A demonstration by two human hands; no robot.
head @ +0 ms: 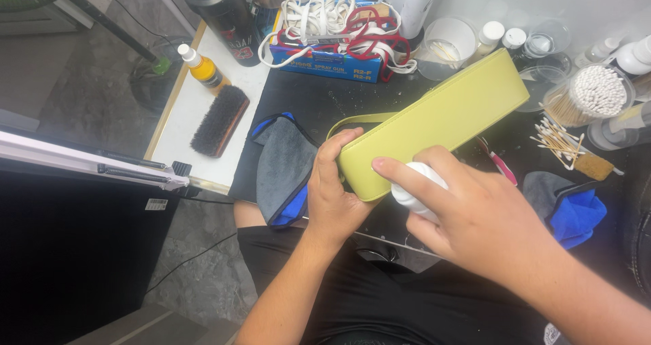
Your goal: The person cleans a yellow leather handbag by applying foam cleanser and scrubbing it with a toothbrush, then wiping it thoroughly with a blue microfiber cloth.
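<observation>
My left hand and my right hand are both bare, with no gloves, rings or watch on them; the nails are short and plain; my forearms are uncovered all the way to the near edge of the view, so no sleeve shows on either side. Below them I wear black clothing over my lap; a small pale printed patch sits on it at the near right.
</observation>
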